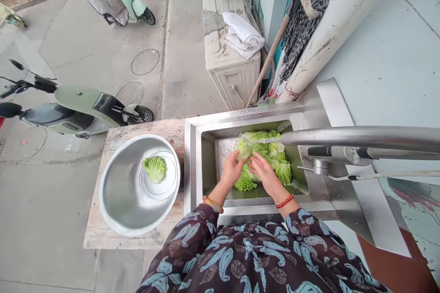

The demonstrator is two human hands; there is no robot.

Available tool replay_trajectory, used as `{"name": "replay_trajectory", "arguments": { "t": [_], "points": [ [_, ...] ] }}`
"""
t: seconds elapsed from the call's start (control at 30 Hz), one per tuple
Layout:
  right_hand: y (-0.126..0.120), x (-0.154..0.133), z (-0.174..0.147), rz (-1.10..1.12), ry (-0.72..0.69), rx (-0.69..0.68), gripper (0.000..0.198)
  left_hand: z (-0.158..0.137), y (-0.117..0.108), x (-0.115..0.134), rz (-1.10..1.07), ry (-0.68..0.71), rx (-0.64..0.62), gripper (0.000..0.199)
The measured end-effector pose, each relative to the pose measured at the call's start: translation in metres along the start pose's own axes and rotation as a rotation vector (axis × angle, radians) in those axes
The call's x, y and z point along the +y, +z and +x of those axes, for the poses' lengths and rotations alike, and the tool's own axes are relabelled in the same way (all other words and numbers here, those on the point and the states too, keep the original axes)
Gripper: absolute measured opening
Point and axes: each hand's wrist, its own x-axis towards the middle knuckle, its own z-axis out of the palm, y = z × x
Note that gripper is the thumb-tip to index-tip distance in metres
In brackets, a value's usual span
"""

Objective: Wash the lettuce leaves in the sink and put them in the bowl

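My left hand (233, 168) pinches a pale green lettuce leaf (245, 146) between thumb and fingers, over the steel sink (209, 165). Water from the curved metal faucet (343, 138) runs onto the leaf. Close beside it is my right hand (264, 171), its fingers stretched apart toward the leaf; whether they touch it is hard to see. Beneath and around both hands, several lettuce leaves (282, 169) lie heaped in the basin. A single lettuce leaf (154, 169) rests inside the large metal bowl (113, 197) left of the sink.
A wooden table (92, 233) bears the bowl, against the sink's left side. Behind the sink stand a whitish metal unit (230, 80) with a folded white cloth (242, 34), a mop (292, 46) and a thick pipe (330, 32). Scooters (79, 105) are parked on the pavement at left.
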Motion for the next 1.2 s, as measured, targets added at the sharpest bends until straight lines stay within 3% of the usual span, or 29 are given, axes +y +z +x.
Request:
{"name": "replay_trajectory", "arguments": {
  "t": [0.1,0.2,0.37,0.5,0.67,0.77,1.0,1.2],
  "points": [
    [0.019,0.011,0.001,0.262,0.001,-0.013,0.038,-0.021,0.019,0.006,0.554,0.263,-0.185,0.029],
    [0.021,0.021,0.009,0.358,0.077,0.103,0.029,-0.035,0.026,0.013,0.846,0.425,-0.323,0.038],
    [0.013,0.032,0.022,0.337,0.147,0.205,0.031,-0.049,0.008,0.020,0.931,0.514,-0.393,0.042],
    [0.013,0.028,0.029,0.292,0.167,0.197,0.037,-0.062,-0.016,0.011,0.758,0.539,-0.290,0.038],
    [0.010,0.018,0.035,0.180,0.175,0.094,0.040,-0.072,-0.048,-0.022,0.482,0.326,-0.033,0.029],
    [0.011,0.017,0.043,-0.054,0.119,0.037,0.034,-0.074,-0.064,-0.040,0.376,0.181,0.059,0.026],
    [-0.005,0.017,0.072,-0.693,0.030,0.162,0.021,-0.078,-0.077,-0.056,0.292,-0.028,0.098,0.024],
    [-0.018,0.014,0.060,-0.986,-0.042,0.212,0.013,-0.067,-0.065,-0.053,0.196,-0.176,0.058,0.025]
  ]
}}
